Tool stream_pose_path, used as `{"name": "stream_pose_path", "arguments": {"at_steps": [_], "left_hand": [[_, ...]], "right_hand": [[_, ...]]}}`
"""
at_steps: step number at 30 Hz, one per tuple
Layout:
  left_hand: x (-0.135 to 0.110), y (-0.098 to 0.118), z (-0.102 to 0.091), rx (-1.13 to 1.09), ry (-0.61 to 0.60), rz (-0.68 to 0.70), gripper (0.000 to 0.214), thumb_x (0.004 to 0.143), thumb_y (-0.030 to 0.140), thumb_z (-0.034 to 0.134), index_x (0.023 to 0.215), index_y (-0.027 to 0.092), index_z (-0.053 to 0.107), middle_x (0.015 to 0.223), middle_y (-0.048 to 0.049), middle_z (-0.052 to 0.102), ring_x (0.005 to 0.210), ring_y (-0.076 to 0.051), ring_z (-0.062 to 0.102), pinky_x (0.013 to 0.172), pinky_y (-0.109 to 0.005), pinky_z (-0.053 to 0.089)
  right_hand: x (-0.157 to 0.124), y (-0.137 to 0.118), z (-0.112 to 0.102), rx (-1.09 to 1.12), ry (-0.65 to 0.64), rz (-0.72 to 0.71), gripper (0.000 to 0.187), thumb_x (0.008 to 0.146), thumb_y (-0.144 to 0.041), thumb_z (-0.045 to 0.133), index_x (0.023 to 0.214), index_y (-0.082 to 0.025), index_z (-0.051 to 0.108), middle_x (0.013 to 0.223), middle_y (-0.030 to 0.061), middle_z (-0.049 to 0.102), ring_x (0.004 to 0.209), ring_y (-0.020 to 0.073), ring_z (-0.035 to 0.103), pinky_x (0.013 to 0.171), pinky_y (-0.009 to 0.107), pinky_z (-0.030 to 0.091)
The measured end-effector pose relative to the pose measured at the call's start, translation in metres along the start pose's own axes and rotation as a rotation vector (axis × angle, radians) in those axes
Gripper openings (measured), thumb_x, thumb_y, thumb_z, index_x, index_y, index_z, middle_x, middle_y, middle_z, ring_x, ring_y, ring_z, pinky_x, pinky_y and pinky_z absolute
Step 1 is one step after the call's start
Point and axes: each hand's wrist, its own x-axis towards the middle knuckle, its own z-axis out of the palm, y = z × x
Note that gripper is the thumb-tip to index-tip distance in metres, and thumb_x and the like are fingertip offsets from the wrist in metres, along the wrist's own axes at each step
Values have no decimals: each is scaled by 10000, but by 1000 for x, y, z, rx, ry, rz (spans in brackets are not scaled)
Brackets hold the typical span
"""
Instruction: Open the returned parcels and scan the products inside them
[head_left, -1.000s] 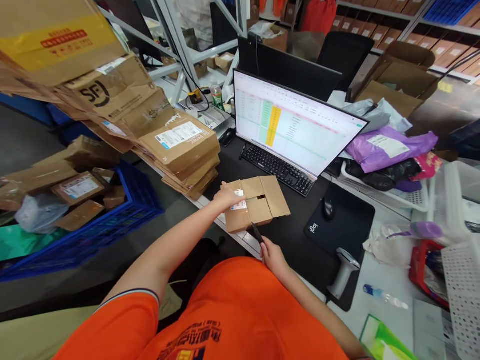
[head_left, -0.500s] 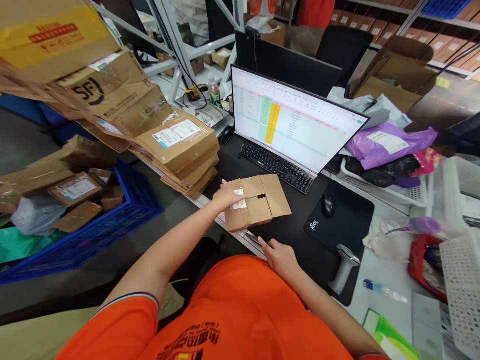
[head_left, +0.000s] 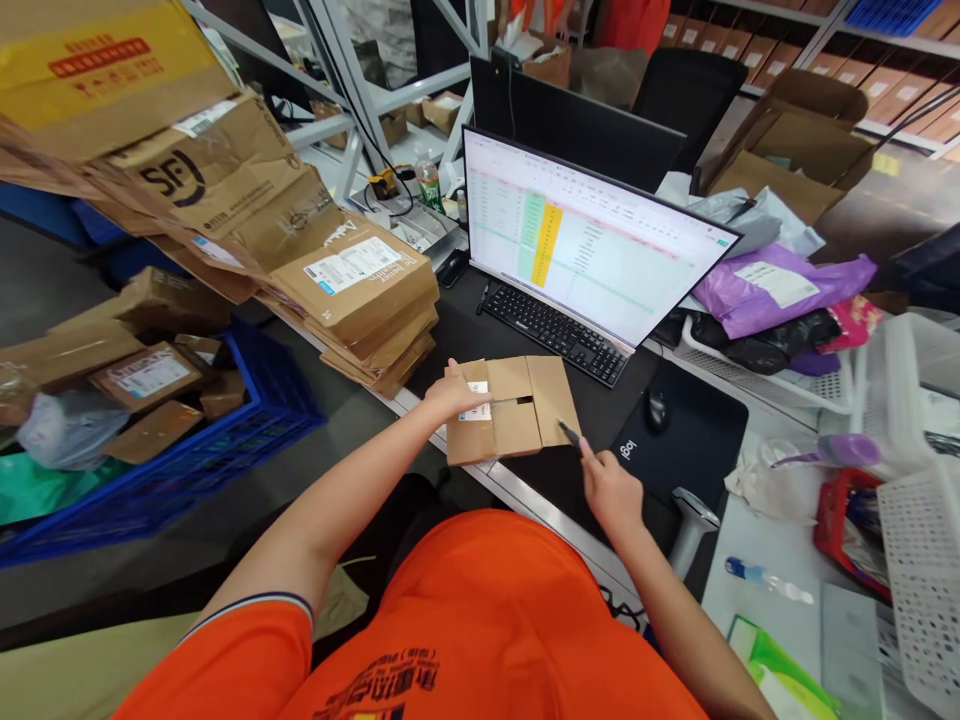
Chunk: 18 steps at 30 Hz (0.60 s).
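A small cardboard box [head_left: 516,425] lies on the black desk mat, its flap at the right spread outward and a white label on its left part. My left hand [head_left: 450,392] grips the box at its left side, thumb lying over the label. A dark, slim knife [head_left: 569,433] is held in my right hand [head_left: 611,492], its tip pointing at the box's right flap. Whether the tip touches the cardboard I cannot tell.
Behind the box stand a keyboard [head_left: 551,325] and a monitor [head_left: 585,240]. Flattened cartons [head_left: 356,290] are stacked at the left, above a blue crate [head_left: 277,430] of parcels. A mouse [head_left: 656,410] and barcode scanner [head_left: 694,525] lie to the right.
My right hand has moved right and away from my body, carrying the knife from the box's near edge to its right flap. The box has turned slightly under my left hand.
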Motion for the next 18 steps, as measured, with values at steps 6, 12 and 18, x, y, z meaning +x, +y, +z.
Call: {"name": "stream_pose_path", "arguments": {"at_steps": [6, 12, 18], "left_hand": [[0, 2, 2, 10, 10, 28, 1317, 688, 697, 636, 1597, 38, -52, 1519, -279, 448, 1187, -387, 641, 808, -365, 553], [-7, 7, 0, 30, 32, 28, 1271, 695, 678, 627, 1598, 37, 4, 1502, -283, 467, 1234, -388, 612, 879, -372, 533], [-15, 11, 1, 11, 74, -37, 1225, 676, 684, 641, 1610, 117, 86, 1455, -250, 533, 1250, -421, 593, 919, -428, 518]], "right_hand": [[-8, 46, 23, 403, 150, 259, 547, 1016, -431, 310, 1413, -157, 568, 1131, 144, 710, 989, 232, 673, 847, 331, 522], [31, 64, 68, 409, 162, 508, 583, 928, -336, 335, 1329, 10, 577, 1124, 282, 680, 1001, 310, 678, 868, 455, 533], [65, 27, 46, 450, 187, 284, 473, 949, -294, 369, 1286, -77, 621, 1302, 222, 625, 1244, 272, 570, 1077, 454, 443]]}}
